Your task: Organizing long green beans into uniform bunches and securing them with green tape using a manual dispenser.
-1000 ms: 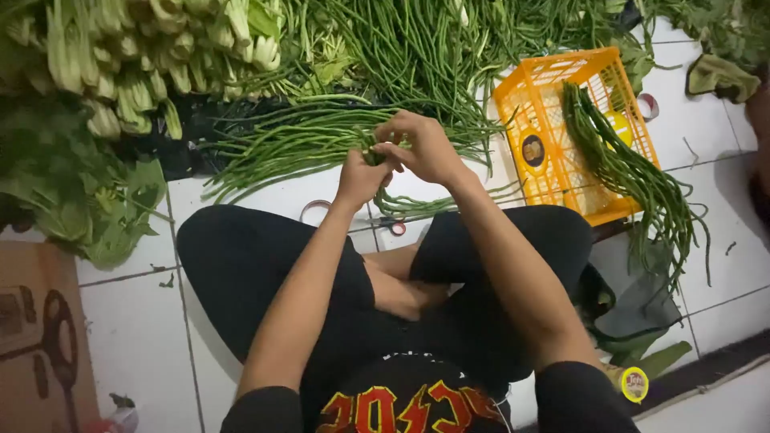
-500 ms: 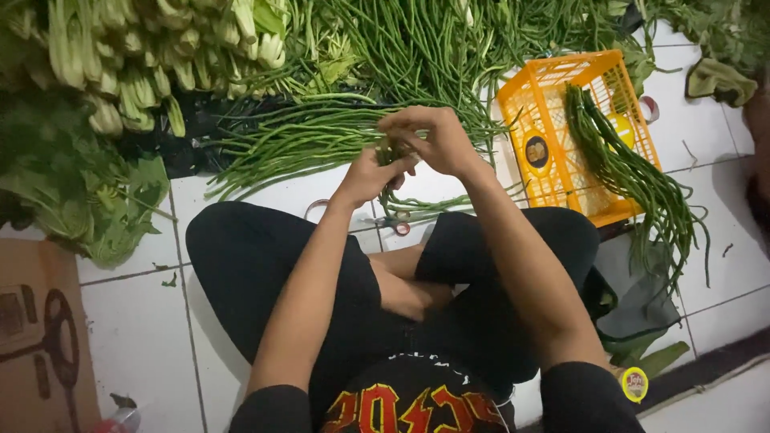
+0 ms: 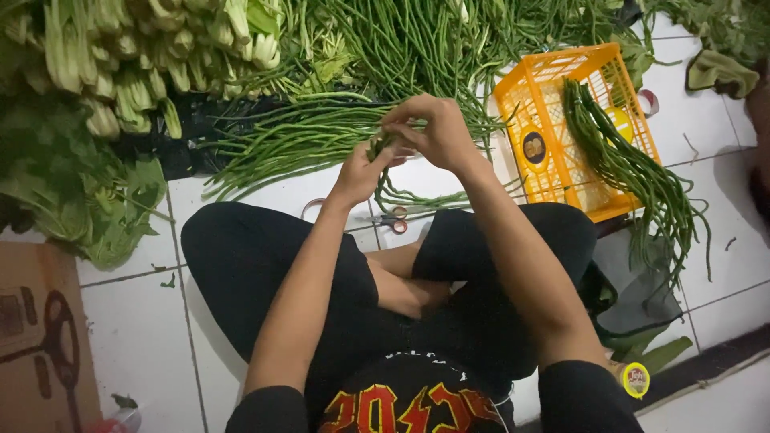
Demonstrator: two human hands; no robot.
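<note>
Seated cross-legged on a white tiled floor [image 3: 136, 321], black shorts and black shirt with red-and-yellow print at the chest.

Left hand [image 3: 362, 170] closed around a small bunch of long beans [image 3: 378, 147], gripping it near the cut ends. Right hand [image 3: 431, 128] just above and touching the same bunch, fingers curled over its top, pinched together on the stems. Both hands held close, above the knees, in front of the loose pile of long beans [image 3: 305, 136] spread on the floor.

Below the hands, on the tiles between the knees: scissors with red handles [image 3: 395, 218], partly hidden by a few trailing bean strands.

To the right: orange plastic crate [image 3: 545, 136], slotted walls, tipped on its side, with a round dark sticker [image 3: 533, 148] on its inner face and a round yellow one deeper in. Tied bundle of long beans [image 3: 634, 172] draped over the crate's edge and hanging down onto the floor.

Top left: heap of pale-stemmed leafy greens [image 3: 136, 56]. Beneath it, broad dark green leaves [image 3: 72, 192] lying on the tiles.

Bottom left corner: flat brown cardboard [image 3: 40, 337] with dark printed shapes. Bottom right, by the knee: small round yellow label [image 3: 635, 378] with a red mark. Near the upper right, a roll of red tape [image 3: 648, 102] on the floor.
</note>
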